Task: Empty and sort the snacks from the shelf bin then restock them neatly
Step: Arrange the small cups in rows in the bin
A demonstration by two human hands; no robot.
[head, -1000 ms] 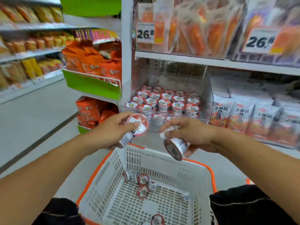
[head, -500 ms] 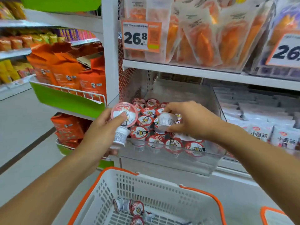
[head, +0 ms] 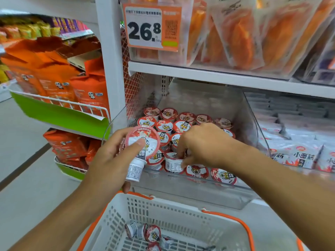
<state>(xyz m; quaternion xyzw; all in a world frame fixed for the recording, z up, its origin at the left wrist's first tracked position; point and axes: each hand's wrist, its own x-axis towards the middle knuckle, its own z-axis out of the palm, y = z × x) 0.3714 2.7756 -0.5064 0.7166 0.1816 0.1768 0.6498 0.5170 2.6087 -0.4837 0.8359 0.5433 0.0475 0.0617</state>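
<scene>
Your left hand point(head: 110, 158) is closed around a snack cup point(head: 139, 153), thumb pressed on its red foil lid, cup tilted with the lid toward the camera, just left of the bin front. Your right hand point(head: 204, 144) reaches into the clear shelf bin point(head: 252, 124) at frame centre, fingertips point(head: 183, 164) pinching a second cup point(head: 172, 164) at the front row; that cup is upright, touching its neighbours. More cups point(head: 166, 124) sit lid-up in rows behind it, filling the bin's left and middle. Below, lower centre of frame, the white basket point(head: 181, 212) with orange rim holds several loose cups point(head: 153, 233) lying on their sides. Price tag point(head: 152, 27) reading 26.8 hangs on the shelf above.
</scene>
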